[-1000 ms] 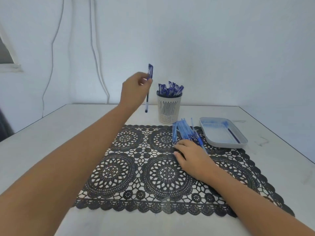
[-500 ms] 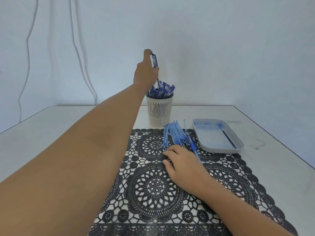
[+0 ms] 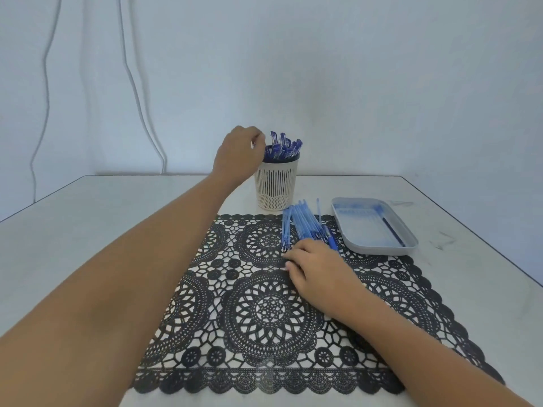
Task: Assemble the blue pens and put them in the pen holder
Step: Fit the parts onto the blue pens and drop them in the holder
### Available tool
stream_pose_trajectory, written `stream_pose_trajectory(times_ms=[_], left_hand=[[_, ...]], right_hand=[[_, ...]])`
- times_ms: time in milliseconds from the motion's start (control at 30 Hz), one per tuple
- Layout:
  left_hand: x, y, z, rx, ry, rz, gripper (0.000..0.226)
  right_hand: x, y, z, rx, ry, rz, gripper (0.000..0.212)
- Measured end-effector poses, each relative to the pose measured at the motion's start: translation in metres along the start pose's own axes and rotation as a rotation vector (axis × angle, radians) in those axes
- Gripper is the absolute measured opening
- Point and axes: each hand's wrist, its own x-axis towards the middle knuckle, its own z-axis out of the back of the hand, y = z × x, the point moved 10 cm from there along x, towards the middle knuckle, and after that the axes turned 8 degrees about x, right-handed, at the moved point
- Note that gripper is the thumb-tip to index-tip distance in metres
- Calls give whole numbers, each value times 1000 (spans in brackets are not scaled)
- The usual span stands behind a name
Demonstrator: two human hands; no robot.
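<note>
White counter (image 3: 88, 230) lies open left of the left grip (image 3: 239, 154), which curls at the rim of the cream slotted plastic pen holder (image 3: 276, 186), beside capped blue pens (image 3: 283, 146); whether it pinches one, I cannot tell. Right grip (image 3: 316, 268) rests relaxed on the black lace mat (image 3: 264, 312), touching loose blue pen barrels (image 3: 302, 224).

Near the table's (image 3: 88, 230) far edge the pen holder (image 3: 276, 186) stands full of blue pens (image 3: 283, 148), with the left hand (image 3: 239, 155), fingers curled, at its left rim. The right hand (image 3: 316, 268) rests on the black lace mat (image 3: 264, 312), touching loose pen parts (image 3: 302, 224) beside a grey tray (image 3: 379, 250).
</note>
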Motion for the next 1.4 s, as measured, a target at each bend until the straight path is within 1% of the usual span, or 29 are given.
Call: stream_pose_trajectory(times_ms=[100,167,233,300,367,467,567,667,733,867,967,1133,1200,1267,1300,1333,1400], left_hand=[[-43,-2,16,-57,-42,-21,25],[-75,1,16,-88,31,-1,25],[-102,7,9,-95,130,26,24],[-122,12,1,-84,198,39,24],[-136,16,-4,-66,245,57,24],[-151,19,-9,-61,292,77,24],[-157,14,-11,-69,308,52,24],[-161,2,-10,-125,328,37,27],[-165,-7,-15,-176,376,38,32],[-171,-13,-28,-295,463,93,40],[-169,-13,-26,-373,445,116,31],[-167,-8,-24,-607,452,240,19],[-165,-5,-24,-692,466,308,16],[-162,-4,-20,-766,472,347,12],[-160,-4,-16,-724,464,321,11],[-158,-3,-12,-631,451,273,9],[-155,-2,-7,-430,417,165,8]], right_hand=[[0,-17,21,-118,-110,-113,28],[-4,-33,35,-189,-149,-230,23],[-9,-44,37,-238,-92,-331,19],[-13,-49,33,-240,-25,-378,16],[-14,-50,34,-211,-22,-398,13],[-13,-53,39,-161,-70,-428,9],[-12,-47,50,-84,-171,-385,10],[-11,-27,57,123,-266,-272,8],[-11,-13,53,278,-284,-219,4],[-10,3,37,397,-251,-172,4],[-10,6,30,485,-235,-166,5],[-7,6,31,546,-224,-150,8],[-9,1,40,552,-288,-158,8],[-12,-5,54,541,-392,-159,9],[-13,-8,60,535,-441,-146,12],[-13,-9,64,518,-470,-124,19],[-11,-6,65,417,-456,-35,35]])
